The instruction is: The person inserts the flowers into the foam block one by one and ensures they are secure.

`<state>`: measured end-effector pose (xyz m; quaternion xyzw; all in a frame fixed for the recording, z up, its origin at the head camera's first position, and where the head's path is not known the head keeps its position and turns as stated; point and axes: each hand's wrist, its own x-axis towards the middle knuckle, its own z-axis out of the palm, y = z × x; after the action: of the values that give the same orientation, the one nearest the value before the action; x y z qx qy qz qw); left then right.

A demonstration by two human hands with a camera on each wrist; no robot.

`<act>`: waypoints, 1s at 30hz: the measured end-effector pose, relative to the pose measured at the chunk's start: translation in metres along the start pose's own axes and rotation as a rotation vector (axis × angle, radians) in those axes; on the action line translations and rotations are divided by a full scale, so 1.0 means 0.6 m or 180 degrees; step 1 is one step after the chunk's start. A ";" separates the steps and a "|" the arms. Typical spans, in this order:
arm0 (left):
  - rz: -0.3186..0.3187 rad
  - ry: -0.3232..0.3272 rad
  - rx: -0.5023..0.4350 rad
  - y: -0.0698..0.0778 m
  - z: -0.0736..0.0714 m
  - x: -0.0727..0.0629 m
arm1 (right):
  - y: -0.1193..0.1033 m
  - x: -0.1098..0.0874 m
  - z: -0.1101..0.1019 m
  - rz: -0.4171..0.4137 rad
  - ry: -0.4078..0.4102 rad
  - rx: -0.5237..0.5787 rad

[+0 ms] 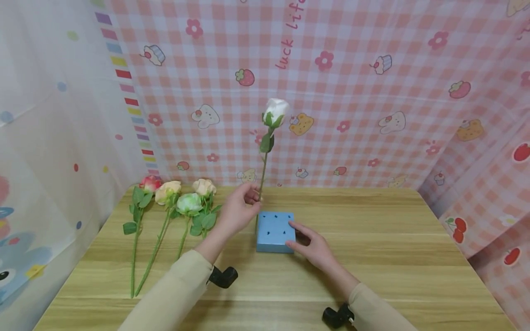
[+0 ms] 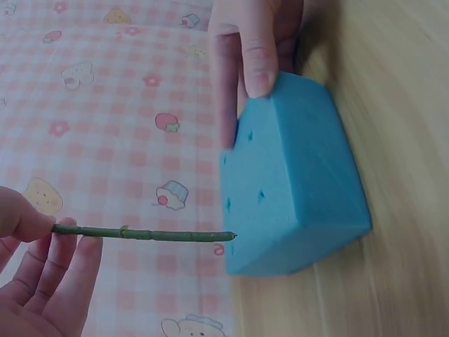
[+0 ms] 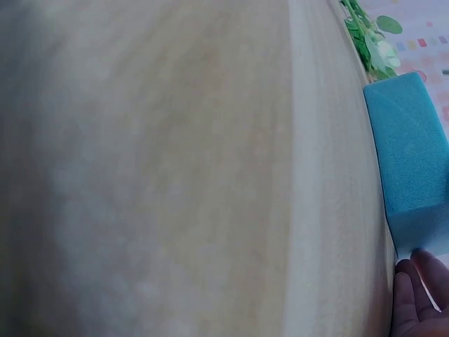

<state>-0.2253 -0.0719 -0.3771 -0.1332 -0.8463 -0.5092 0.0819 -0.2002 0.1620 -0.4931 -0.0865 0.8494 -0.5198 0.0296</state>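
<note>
In the head view a white rose (image 1: 276, 112) stands nearly upright, its stem pinched between the thumb and fingers of my left hand (image 1: 240, 209). Below the grip, the bare green stem (image 2: 154, 234) points at the holed top of a blue foam block (image 1: 275, 234), near its left edge; whether the tip touches, I cannot tell. Several small dark holes dot the block's top. My right hand (image 1: 314, 248) rests against the block's right edge, thumb and index finger spread and fairly straight on it. Its other fingers are partly hidden in the head view.
On the left of the wooden table (image 1: 372, 266) lie a red-pink rose (image 1: 150, 184), a peach rose (image 1: 168, 191), a green-white rose (image 1: 189, 203) and a pale peach rose (image 1: 204, 187). A pink checked cloth (image 1: 356, 92) hangs behind the table.
</note>
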 end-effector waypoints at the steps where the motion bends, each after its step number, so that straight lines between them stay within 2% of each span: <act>1: 0.0031 -0.0016 -0.0022 0.002 0.002 0.002 | 0.000 0.000 0.000 0.0005 0.0005 -0.0010; 10: 0.0197 -0.0089 -0.0027 0.014 0.029 0.021 | 0.002 0.003 0.000 0.0038 0.0024 -0.0061; 24: 0.0220 -0.0183 -0.0022 0.037 0.061 0.068 | 0.000 0.003 -0.001 -0.0026 0.0073 -0.0030; 30: 0.0341 -0.0241 -0.0135 0.034 0.073 0.081 | 0.001 0.002 -0.002 -0.0053 0.0068 -0.0017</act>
<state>-0.2651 -0.0174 -0.3670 -0.1992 -0.8295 -0.5166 0.0741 -0.2015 0.1630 -0.4933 -0.0880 0.8503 -0.5186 0.0159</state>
